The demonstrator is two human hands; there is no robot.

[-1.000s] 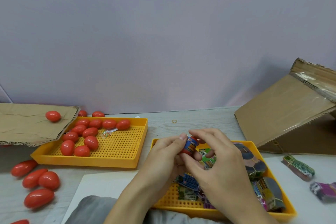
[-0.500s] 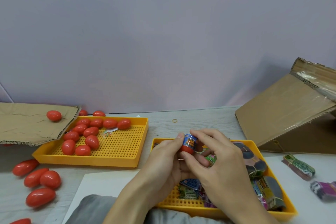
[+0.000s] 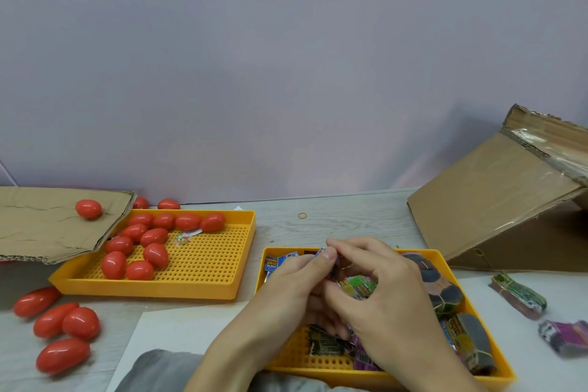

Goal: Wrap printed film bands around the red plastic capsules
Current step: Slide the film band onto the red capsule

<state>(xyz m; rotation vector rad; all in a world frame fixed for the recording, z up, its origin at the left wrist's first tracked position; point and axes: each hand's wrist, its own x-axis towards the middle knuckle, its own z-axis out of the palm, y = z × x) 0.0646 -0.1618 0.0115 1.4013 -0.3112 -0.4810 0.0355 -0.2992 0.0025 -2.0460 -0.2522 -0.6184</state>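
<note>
Loose red capsules [image 3: 137,244] in yellow tray [image 3: 203,288]

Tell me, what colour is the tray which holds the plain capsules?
The tray is yellow-orange with a perforated floor, seen best in the head view, the only one.

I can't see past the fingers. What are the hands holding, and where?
Both hands pinch one small capsule with a blue printed band, fingertips at its top; the rest is hidden.

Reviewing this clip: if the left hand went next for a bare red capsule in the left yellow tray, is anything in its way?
Nothing visible blocks it. The left hand is at the right tray, working with the right hand. Between it and the capsules in the left tray lie only open table and low tray rims. The cardboard sheet overlaps only the tray's far-left corner.
</note>
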